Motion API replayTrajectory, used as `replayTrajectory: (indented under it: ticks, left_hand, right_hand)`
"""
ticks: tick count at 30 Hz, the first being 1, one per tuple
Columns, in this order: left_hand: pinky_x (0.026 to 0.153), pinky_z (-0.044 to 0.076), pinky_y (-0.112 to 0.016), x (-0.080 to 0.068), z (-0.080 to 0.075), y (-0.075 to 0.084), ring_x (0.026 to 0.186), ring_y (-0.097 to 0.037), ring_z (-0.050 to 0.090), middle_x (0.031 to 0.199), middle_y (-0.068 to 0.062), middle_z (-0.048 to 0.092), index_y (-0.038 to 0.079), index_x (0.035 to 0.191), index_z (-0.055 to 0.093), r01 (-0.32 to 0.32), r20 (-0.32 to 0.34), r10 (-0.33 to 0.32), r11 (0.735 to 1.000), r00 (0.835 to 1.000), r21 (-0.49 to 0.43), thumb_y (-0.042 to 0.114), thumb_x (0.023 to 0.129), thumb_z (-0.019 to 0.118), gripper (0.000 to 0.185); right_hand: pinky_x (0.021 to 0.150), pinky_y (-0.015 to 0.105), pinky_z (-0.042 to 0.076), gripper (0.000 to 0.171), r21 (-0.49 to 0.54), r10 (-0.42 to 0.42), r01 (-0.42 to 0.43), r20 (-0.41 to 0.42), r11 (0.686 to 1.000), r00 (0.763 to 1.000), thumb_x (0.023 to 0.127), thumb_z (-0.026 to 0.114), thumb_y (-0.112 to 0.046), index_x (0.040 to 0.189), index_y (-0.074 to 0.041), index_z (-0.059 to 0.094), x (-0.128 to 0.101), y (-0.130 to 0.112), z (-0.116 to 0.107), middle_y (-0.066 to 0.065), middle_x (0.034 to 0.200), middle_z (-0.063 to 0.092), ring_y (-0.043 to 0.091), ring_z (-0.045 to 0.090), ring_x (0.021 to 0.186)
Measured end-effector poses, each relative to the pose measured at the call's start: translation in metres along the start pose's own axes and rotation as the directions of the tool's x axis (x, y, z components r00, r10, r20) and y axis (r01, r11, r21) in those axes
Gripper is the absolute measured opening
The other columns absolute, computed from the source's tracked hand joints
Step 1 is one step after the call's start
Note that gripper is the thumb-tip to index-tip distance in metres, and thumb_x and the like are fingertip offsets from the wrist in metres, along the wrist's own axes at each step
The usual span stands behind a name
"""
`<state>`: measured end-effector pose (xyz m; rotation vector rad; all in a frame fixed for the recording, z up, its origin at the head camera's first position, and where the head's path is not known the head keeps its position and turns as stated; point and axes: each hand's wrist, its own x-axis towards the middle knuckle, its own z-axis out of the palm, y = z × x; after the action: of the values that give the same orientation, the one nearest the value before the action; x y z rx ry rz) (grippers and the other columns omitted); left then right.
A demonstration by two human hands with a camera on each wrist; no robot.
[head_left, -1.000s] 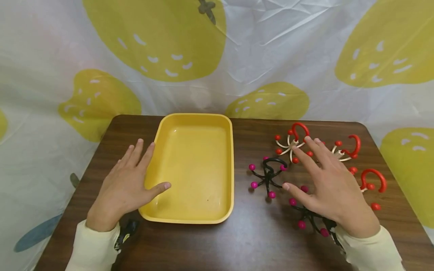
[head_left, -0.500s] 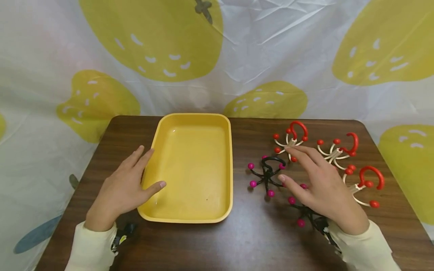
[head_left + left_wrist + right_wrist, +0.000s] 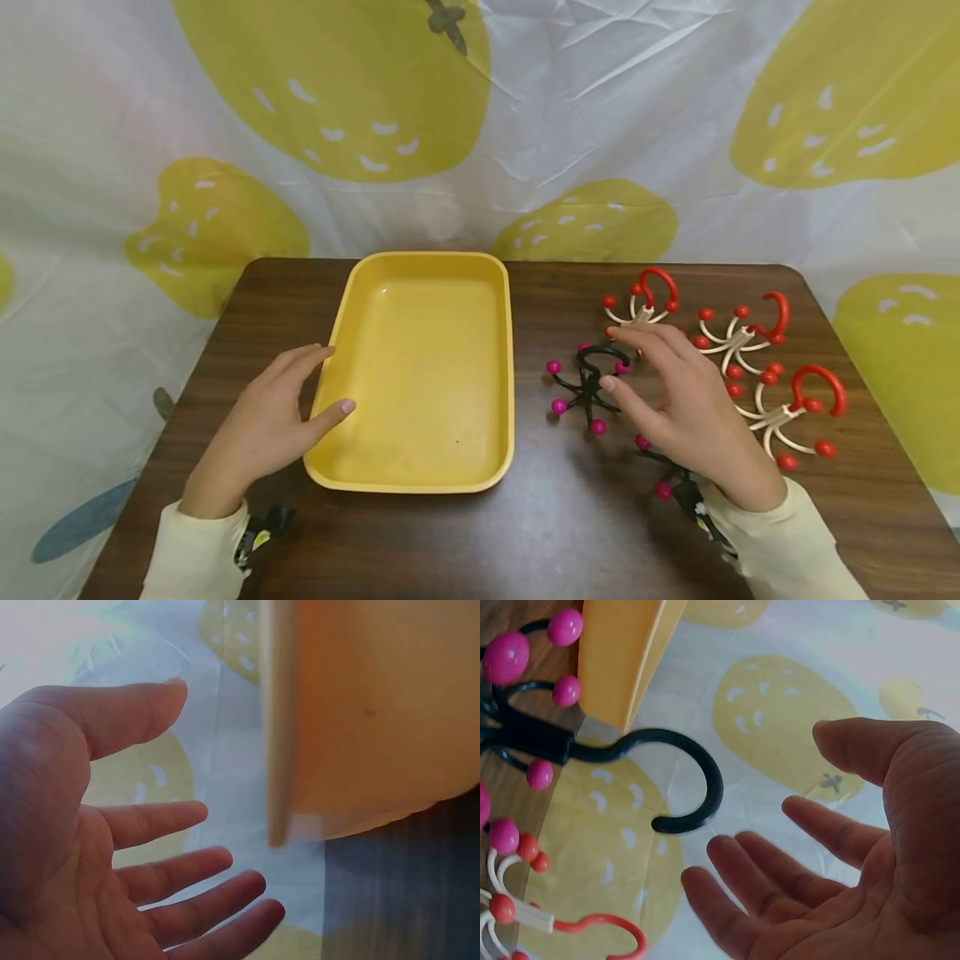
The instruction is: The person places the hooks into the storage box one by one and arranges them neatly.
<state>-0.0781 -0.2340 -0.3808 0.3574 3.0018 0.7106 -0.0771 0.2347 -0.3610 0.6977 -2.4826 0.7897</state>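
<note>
— Nearest item?
— One bare right hand (image 3: 892,885); it is hovering, thumb apart from fingers.
— Next?
— One black hanger (image 3: 536,739), magenta-tipped, resting on a brown table (image 3: 526,806); its hook is showing near the fingertips, apart from them.
— To its left?
— One yellow tray (image 3: 615,660); outer wall and rim are showing.
— To its right?
— One white hanger (image 3: 536,919), red hook, red balls; it is running partly out of view.
— Far side?
— One white sheet (image 3: 682,697), yellow fruit print, hanging.

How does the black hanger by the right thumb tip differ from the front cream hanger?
The black hanger has a black hook and pink balls; the cream hanger has a red hook and red balls. The black hanger lies left of the right hand, nearer the yellow tray; the cream hanger lies right. Both have ball-tipped arms.
</note>
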Motion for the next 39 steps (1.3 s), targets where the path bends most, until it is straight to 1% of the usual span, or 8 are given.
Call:
replayTrajectory:
  ticks: [4, 9, 14, 17, 23, 29, 33, 39]
  left_hand:
    - [0.101, 0.053, -0.063, -0.001, 0.005, -0.007, 0.132, -0.044, 0.057, 0.155, -0.021, 0.051, 0.007, 0.153, 0.051, -0.030, -0.051, 0.027, 0.998, 0.998, -0.049, 0.044, 0.098, 0.076, 0.071]
    - [0.081, 0.064, -0.039, -0.001, 0.010, -0.015, 0.119, -0.034, 0.064, 0.149, -0.018, 0.055, 0.006, 0.149, 0.056, -0.052, -0.080, 0.039, 0.986, 0.996, -0.160, 0.027, 0.098, 0.078, 0.059]
    - [0.070, 0.056, -0.025, -0.001, 0.014, -0.022, 0.112, -0.031, 0.066, 0.146, -0.017, 0.056, 0.006, 0.148, 0.058, -0.042, -0.070, 0.030, 0.984, 0.997, -0.174, 0.025, 0.100, 0.076, 0.054]
    - [0.068, 0.050, -0.026, 0.000, 0.017, -0.025, 0.111, -0.033, 0.068, 0.145, -0.019, 0.057, 0.007, 0.147, 0.058, -0.044, -0.086, 0.031, 0.986, 0.996, -0.160, 0.022, 0.101, 0.075, 0.052]
    - [0.071, 0.048, -0.025, 0.001, 0.021, -0.030, 0.112, -0.039, 0.071, 0.137, -0.022, 0.063, 0.006, 0.146, 0.060, -0.031, -0.113, 0.008, 0.979, 0.994, -0.199, 0.016, 0.102, 0.072, 0.047]
    - [0.081, 0.053, -0.034, 0.004, 0.022, -0.033, 0.114, -0.038, 0.071, 0.138, -0.019, 0.064, 0.007, 0.146, 0.059, 0.026, -0.067, -0.043, 0.973, 0.997, -0.229, 0.012, 0.102, 0.070, 0.046]
    - [0.088, 0.057, -0.048, 0.005, 0.023, -0.034, 0.114, -0.039, 0.071, 0.140, -0.021, 0.063, 0.005, 0.149, 0.057, 0.059, -0.041, -0.073, 0.963, 0.996, -0.263, 0.010, 0.102, 0.069, 0.048]
    - [0.089, 0.059, -0.051, 0.005, 0.025, -0.036, 0.114, -0.038, 0.071, 0.139, -0.022, 0.064, 0.004, 0.152, 0.053, 0.082, -0.031, -0.095, 0.954, 0.995, -0.289, 0.010, 0.102, 0.069, 0.053]
  right_hand:
    - [0.094, 0.038, 0.050, 0.053, 0.014, 0.032, -0.031, -0.013, 0.999, 0.999, 0.087, 0.084, -0.011, 0.137, -0.007, 0.067, 0.001, -0.001, 0.005, 0.010, 0.134, 0.068, 0.026, 0.065, 0.119]
    - [0.089, 0.027, 0.052, 0.048, 0.048, 0.068, -0.068, -0.015, 0.997, 0.998, 0.090, 0.082, -0.006, 0.136, -0.006, 0.067, 0.001, 0.000, 0.013, 0.010, 0.132, 0.068, 0.023, 0.067, 0.109]
    - [0.093, 0.022, 0.049, 0.044, 0.062, 0.098, -0.096, -0.026, 0.993, 0.995, 0.092, 0.079, -0.005, 0.134, -0.006, 0.068, 0.000, 0.000, 0.021, 0.009, 0.131, 0.069, 0.023, 0.067, 0.110]
    - [0.093, 0.023, 0.047, 0.041, 0.069, 0.097, -0.094, -0.041, 0.993, 0.994, 0.093, 0.077, -0.004, 0.134, -0.005, 0.069, 0.001, 0.000, 0.025, 0.010, 0.129, 0.070, 0.024, 0.066, 0.110]
    - [0.085, 0.024, 0.046, 0.035, 0.079, 0.096, -0.090, -0.084, 0.993, 0.992, 0.093, 0.077, -0.003, 0.128, -0.006, 0.073, 0.003, 0.005, 0.033, 0.009, 0.119, 0.074, 0.023, 0.067, 0.099]
    - [0.072, 0.022, 0.044, 0.027, 0.063, 0.137, -0.131, -0.102, 0.989, 0.985, 0.092, 0.077, -0.003, 0.119, -0.008, 0.078, 0.001, 0.012, 0.038, 0.007, 0.109, 0.077, 0.017, 0.062, 0.080]
    - [0.066, 0.020, 0.043, 0.024, 0.046, 0.139, -0.135, -0.095, 0.990, 0.986, 0.093, 0.077, -0.002, 0.116, -0.008, 0.080, 0.002, 0.014, 0.039, 0.005, 0.106, 0.078, 0.010, 0.060, 0.076]
    - [0.062, 0.016, 0.041, 0.022, 0.016, 0.139, -0.138, -0.075, 0.990, 0.987, 0.093, 0.076, -0.001, 0.115, -0.007, 0.080, 0.005, 0.015, 0.039, 0.005, 0.104, 0.079, 0.009, 0.059, 0.072]
